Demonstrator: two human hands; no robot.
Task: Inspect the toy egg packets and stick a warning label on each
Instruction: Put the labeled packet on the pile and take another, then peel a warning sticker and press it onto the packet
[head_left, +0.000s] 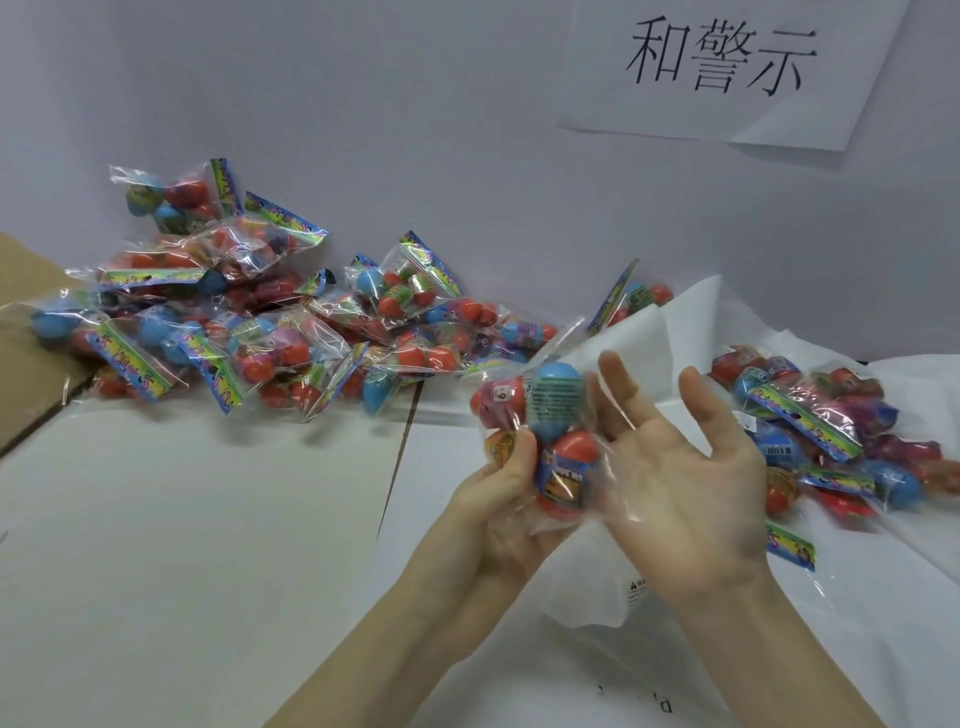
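Observation:
My left hand (498, 499) grips a clear packet of toy eggs (550, 415) from below, its thumb curled over the front. The packet holds blue, red and pink eggs. My right hand (691, 467) is beside it, palm up with fingers spread, touching the packet's clear plastic edge. A sheet with a small warning label (636, 590) lies on the table under my hands. A big pile of egg packets (249, 317) lies at the back left, and a smaller pile (831, 441) lies at the right.
A paper sign with black characters (722, 57) hangs on the wall at the back right. A brown cardboard flap (31, 364) sits at the far left. White sheets (639, 322) cover the table (182, 519) under and behind my hands.

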